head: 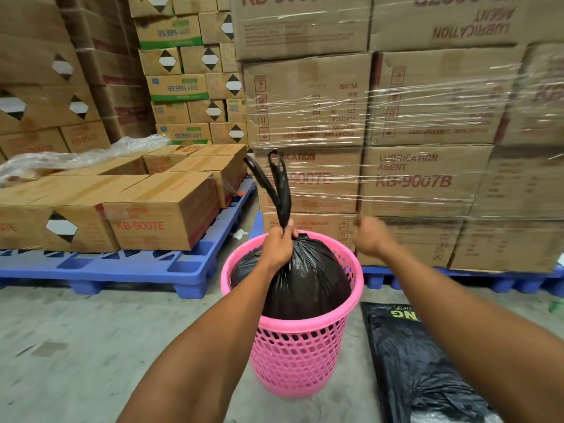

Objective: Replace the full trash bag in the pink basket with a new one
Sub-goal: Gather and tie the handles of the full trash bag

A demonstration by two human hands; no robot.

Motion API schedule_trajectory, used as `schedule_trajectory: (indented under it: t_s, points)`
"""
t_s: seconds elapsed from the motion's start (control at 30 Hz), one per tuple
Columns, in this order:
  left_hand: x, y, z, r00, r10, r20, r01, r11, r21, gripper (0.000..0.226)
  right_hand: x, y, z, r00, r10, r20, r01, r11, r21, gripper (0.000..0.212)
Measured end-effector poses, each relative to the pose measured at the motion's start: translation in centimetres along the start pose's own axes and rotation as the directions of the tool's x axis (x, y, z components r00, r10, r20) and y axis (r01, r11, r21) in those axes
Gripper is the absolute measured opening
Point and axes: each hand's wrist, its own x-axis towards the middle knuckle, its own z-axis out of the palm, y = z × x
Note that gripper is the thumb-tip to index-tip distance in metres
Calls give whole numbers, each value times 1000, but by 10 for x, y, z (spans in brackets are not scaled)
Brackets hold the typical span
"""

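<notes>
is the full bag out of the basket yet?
No. The bag sits inside the pink basket, its neck gripped by the left hand.

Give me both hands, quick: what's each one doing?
Left hand: closed around the gathered neck of the black trash bag.
Right hand: closed in a fist, apparently empty.

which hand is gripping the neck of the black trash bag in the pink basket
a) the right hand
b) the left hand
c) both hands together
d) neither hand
b) the left hand is closed around the gathered neck of the black trash bag, which still sits in the pink basket, while the right hand is a closed fist off to the side, clear of the bag.
</notes>
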Motion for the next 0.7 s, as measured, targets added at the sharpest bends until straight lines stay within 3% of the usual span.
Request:
schedule_trajectory:
  t_s: [0.07,0.17,0.27,0.43,0.57,0.7]
  points:
    - [5,3,-6,1000,-13,-21,13,1000,-1,44,-8,29,35,985,12,173,11,991,-131,34]
    - [12,21,-18,997,-7,-74,9,1000,23,46,-9,62,68,941,46,336,-37,999,-33,53]
    - [21,53,-46,985,49,-166,-40,998,57,49,26,88,95,940,37,338,-48,999,24,58]
    - [31,103,-116,909,63,-413,-97,993,-63,57,-14,46,54,924,53,378,-64,998,17,24]
    - [20,132,-167,794,68,-604,-111,993,-33,46,-31,29,34,900,130,416,-123,991,-44,25]
    - [20,108,-211,695,31,-719,-37,999,7,45,-35,23,32,892,179,416,-172,984,-54,27]
